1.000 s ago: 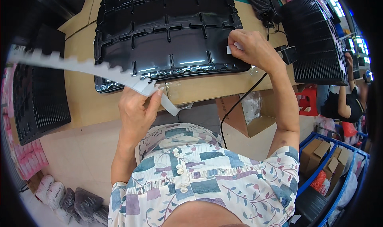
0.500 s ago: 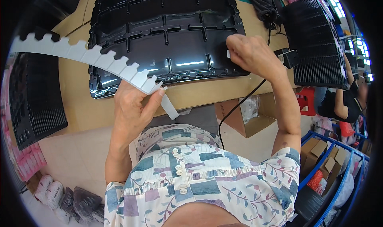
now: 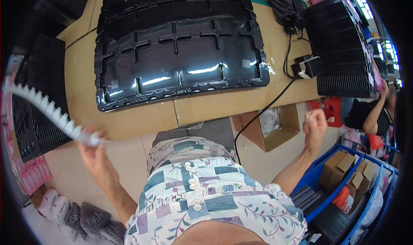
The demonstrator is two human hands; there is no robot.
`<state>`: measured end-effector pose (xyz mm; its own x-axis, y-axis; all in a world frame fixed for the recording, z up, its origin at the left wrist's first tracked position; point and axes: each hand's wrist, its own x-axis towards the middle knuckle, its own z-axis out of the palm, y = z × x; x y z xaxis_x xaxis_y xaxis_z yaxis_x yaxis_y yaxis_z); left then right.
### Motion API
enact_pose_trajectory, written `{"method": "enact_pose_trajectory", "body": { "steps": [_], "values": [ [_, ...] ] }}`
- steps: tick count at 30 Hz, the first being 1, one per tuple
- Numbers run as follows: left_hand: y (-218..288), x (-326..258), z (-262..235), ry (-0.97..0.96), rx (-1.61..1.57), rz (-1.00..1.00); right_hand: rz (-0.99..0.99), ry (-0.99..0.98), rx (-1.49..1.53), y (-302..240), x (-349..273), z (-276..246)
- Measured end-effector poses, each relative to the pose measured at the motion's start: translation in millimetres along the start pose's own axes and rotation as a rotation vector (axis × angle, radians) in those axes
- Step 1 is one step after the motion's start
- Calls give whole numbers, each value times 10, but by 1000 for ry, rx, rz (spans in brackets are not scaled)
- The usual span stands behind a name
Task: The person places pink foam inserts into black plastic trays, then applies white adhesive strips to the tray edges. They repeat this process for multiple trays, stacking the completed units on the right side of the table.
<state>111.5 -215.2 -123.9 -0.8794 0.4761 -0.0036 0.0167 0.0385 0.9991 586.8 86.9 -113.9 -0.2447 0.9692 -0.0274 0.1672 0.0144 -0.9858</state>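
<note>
Holding a long white notched paper strip [image 3: 47,111] by its near end, the left hand [image 3: 92,148] is pinched shut on it out to the person's left, off the table's edge, with the strip arching up and away. The right hand [image 3: 315,125] hangs loosely curled in the air to the right, well apart from the table; whether anything small sits in it cannot be told. Judging by this, the strip looks like peeled backing lifted clear of the large black ribbed plastic back panel [image 3: 180,47], which lies flat with neither hand on it, so any further fitting on the panel seems not yet begun. Brown cardboard covers the table [image 3: 215,105]. A black cable [image 3: 266,109] trails off its front edge toward an open cardboard box [image 3: 275,128] on the pale floor. Stacks of black slatted parts [image 3: 344,51] stand to the right, and blue bins [image 3: 344,180] below them.
</note>
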Motion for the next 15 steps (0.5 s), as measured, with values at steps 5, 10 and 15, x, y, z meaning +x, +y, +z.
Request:
{"method": "enact_pose_trajectory", "body": {
  "steps": [5,10,15],
  "values": [
    [403,-150,-88,653,990,588,184,301,-769,1855,-112,-931],
    [811,96,96,436,1319,564,52,349,-1502,3075,-183,-1347],
    [1345,214,798,179,677,941,-119,694,-977,2014,97,-1079]
  ]
}}
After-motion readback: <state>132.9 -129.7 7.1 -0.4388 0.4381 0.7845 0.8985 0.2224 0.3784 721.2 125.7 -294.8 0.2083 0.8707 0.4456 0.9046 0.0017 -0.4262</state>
